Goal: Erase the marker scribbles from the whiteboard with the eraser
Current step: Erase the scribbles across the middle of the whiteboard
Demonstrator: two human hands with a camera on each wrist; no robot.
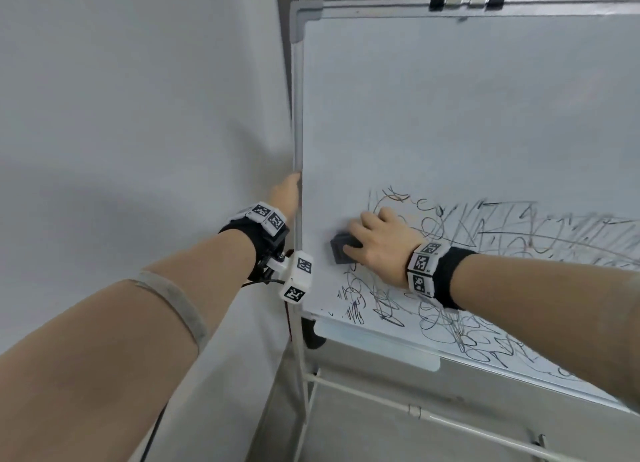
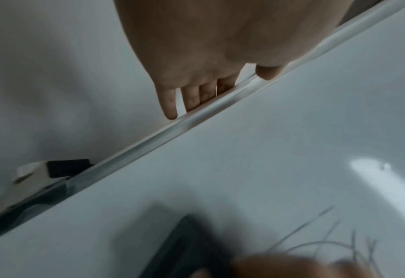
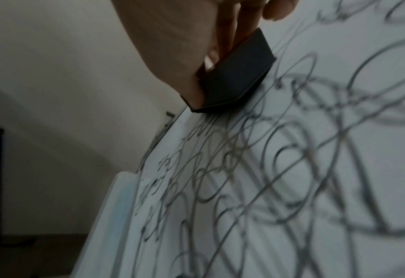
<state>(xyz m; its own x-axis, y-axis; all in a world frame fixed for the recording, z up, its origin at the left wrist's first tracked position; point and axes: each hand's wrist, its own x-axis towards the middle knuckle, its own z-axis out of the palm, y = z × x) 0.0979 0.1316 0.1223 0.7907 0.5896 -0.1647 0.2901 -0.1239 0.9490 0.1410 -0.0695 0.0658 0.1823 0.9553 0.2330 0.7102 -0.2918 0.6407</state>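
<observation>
Right hand [image 3: 173,43] up top, fingers wrapped round the dark eraser [image 3: 234,79], thumb on its near side. Eraser's flat face sits against the whiteboard [image 3: 392,71], close to the board's left edge. Scribbles [image 3: 280,159] everywhere below and to the right: grey loops, ovals, crossing lines, all blurry. Smaller tight squiggles near the lower left of the board. Pale tray [image 3: 123,203] runs along the board's bottom edge, w/ a bluish strip. Plain light wall [image 3: 54,75] behind, dark shape at far left.
</observation>
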